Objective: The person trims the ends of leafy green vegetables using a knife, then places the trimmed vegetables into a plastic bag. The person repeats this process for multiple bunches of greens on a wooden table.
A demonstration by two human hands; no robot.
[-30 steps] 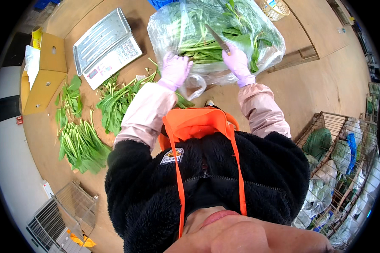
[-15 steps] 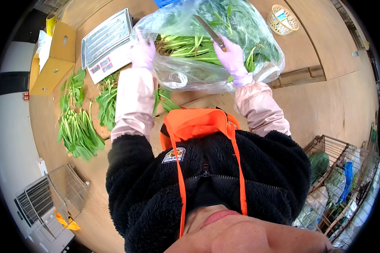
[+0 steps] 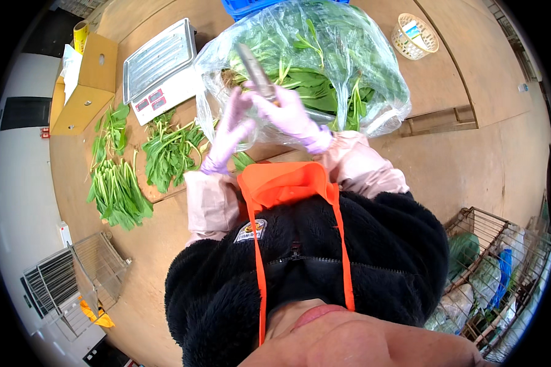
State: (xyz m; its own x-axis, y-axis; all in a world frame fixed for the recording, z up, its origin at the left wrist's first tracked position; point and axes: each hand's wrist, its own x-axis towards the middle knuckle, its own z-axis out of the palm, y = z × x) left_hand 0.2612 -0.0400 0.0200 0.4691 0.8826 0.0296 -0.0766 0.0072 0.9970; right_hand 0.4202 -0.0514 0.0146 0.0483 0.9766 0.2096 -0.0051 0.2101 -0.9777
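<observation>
A large clear plastic bag (image 3: 373, 92) of leafy green vegetables (image 3: 315, 88) lies on the table before me, its mouth toward the left. My right hand (image 3: 292, 116), in a thin purple glove, is closed around a knife (image 3: 255, 70) whose blade points up and away, over the bag. My left hand (image 3: 228, 136), gloved the same, is just in front of the bag's left end with its fingers apart. Nothing shows in it, and its fingertips are close to the right hand. To its left lie loose bunches of greens (image 3: 168, 156), with trimmed greens (image 3: 119, 192) farther left.
A scale (image 3: 159, 67) with a metal tray stands left of the bag. Beyond it is an open cardboard box (image 3: 92, 79). A blue crate (image 3: 239, 8) sits behind the bag, a small woven basket (image 3: 415, 37) at the far right. Wire cages (image 3: 471, 226) stand lower right.
My left hand has let go of the bag's edge and come back toward me. The right hand, still with the knife, has moved left, nearer the left hand. The bag's mouth has sagged.
</observation>
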